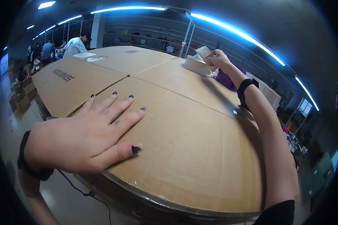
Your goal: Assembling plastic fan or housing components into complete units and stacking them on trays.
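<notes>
My left hand (82, 131) lies flat on the large brown cardboard sheet (184, 138), its fingers spread and nothing in them. Stretched out to the far right, my right hand (218, 59) has its fingers closed on a small pale box-like piece (203, 51). That piece is just above a low white round container (196, 66) standing on the cardboard; whether the two touch I cannot tell. A purple thing (226, 80) sits behind and below my right wrist, partly hidden by the forearm.
Creases and clear tape run across the cardboard, with a white label (85, 55) near its far left. A black cable (89, 194) hangs below the near edge. Cardboard boxes (23, 102) stand on the floor at left. Several people work in the background, one in a white shirt (75, 46).
</notes>
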`<state>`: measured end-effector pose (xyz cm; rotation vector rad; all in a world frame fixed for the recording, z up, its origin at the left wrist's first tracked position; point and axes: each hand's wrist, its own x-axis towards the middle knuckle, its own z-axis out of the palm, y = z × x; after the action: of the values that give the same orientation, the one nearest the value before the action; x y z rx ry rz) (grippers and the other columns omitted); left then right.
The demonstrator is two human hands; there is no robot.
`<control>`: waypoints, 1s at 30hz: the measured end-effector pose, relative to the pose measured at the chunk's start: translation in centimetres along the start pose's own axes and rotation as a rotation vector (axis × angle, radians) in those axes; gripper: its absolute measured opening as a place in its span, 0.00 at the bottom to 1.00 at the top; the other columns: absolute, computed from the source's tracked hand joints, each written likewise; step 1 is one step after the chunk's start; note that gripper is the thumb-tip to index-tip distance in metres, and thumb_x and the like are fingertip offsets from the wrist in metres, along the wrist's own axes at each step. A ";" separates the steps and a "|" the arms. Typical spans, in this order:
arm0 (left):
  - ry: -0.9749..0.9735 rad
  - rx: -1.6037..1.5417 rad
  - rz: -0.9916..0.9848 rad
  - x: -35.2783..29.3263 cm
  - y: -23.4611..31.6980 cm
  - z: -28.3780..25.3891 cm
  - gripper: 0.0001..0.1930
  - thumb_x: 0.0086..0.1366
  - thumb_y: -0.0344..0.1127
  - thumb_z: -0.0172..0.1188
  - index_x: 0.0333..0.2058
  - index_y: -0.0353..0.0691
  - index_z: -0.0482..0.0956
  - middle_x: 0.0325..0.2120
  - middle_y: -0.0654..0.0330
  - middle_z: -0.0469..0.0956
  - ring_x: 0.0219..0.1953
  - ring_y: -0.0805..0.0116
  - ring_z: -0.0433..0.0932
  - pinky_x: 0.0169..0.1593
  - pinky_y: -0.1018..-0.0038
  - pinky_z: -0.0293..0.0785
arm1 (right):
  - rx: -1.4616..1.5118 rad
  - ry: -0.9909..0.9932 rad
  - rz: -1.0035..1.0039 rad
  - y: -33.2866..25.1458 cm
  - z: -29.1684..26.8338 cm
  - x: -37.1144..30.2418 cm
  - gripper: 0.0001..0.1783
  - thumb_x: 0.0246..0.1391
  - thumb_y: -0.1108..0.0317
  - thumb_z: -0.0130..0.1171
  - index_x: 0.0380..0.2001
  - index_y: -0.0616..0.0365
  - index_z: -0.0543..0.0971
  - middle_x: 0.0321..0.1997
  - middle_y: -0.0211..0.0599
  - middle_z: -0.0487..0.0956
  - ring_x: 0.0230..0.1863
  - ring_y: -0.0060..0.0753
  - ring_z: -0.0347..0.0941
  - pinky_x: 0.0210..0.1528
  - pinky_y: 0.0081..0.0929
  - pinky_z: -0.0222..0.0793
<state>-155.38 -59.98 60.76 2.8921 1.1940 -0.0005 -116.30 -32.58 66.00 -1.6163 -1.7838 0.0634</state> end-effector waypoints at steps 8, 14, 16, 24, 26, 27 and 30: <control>0.002 0.017 -0.023 0.0 -0.1 0.1 0.32 0.61 0.51 0.36 0.58 0.35 0.47 0.58 0.37 0.43 0.60 0.38 0.40 0.59 0.47 0.36 | -0.438 0.171 -0.359 -0.7 -0.2 0.0 0.17 0.38 0.68 0.55 0.35 0.64 0.74 0.36 0.53 0.74 0.42 0.50 0.69 0.47 0.36 0.64; 0.022 0.044 -0.003 -0.1 -0.1 0.2 0.33 0.62 0.53 0.32 0.58 0.34 0.47 0.57 0.36 0.45 0.60 0.37 0.42 0.59 0.48 0.37 | -0.425 0.104 -0.423 -1.1 -0.5 -0.4 0.17 0.39 0.70 0.54 0.37 0.64 0.74 0.36 0.54 0.74 0.43 0.51 0.69 0.47 0.35 0.64; 0.032 0.080 0.004 -0.3 0.0 0.2 0.33 0.63 0.55 0.29 0.57 0.33 0.48 0.56 0.34 0.46 0.60 0.37 0.43 0.59 0.48 0.39 | -0.419 0.104 -0.437 -1.3 -0.3 -0.4 0.17 0.39 0.70 0.54 0.36 0.64 0.74 0.36 0.54 0.74 0.44 0.51 0.69 0.47 0.35 0.64; 0.001 0.062 -0.003 0.0 0.0 0.2 0.33 0.63 0.55 0.28 0.58 0.33 0.46 0.57 0.35 0.45 0.60 0.38 0.42 0.60 0.48 0.38 | -0.404 0.102 -0.393 -1.5 -1.0 -0.2 0.16 0.40 0.70 0.54 0.36 0.62 0.75 0.38 0.52 0.75 0.43 0.50 0.69 0.47 0.35 0.64; 0.005 0.071 -0.010 -0.5 0.2 -0.1 0.33 0.63 0.55 0.28 0.58 0.34 0.46 0.57 0.35 0.45 0.60 0.38 0.41 0.60 0.48 0.38 | -0.403 0.114 -0.454 -1.2 -0.9 0.2 0.17 0.40 0.68 0.54 0.37 0.62 0.75 0.37 0.50 0.75 0.43 0.50 0.69 0.47 0.35 0.64; 0.003 0.072 -0.013 -0.3 0.1 -0.1 0.33 0.63 0.55 0.28 0.58 0.34 0.46 0.57 0.35 0.45 0.60 0.38 0.41 0.60 0.49 0.38 | -0.397 0.111 -0.452 -1.2 -0.7 0.2 0.17 0.40 0.68 0.54 0.37 0.62 0.75 0.37 0.50 0.75 0.43 0.50 0.69 0.47 0.35 0.64; 0.005 0.069 -0.028 0.2 0.0 0.0 0.33 0.63 0.55 0.28 0.58 0.34 0.46 0.57 0.35 0.45 0.60 0.39 0.41 0.60 0.49 0.38 | -0.377 0.064 -0.425 -1.1 -0.6 0.5 0.18 0.39 0.67 0.55 0.37 0.62 0.75 0.39 0.50 0.75 0.44 0.49 0.69 0.47 0.34 0.64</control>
<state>-155.24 -59.80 60.74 2.9349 1.2597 -0.0358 -116.90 -32.64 67.18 -1.4225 -2.1406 -0.5429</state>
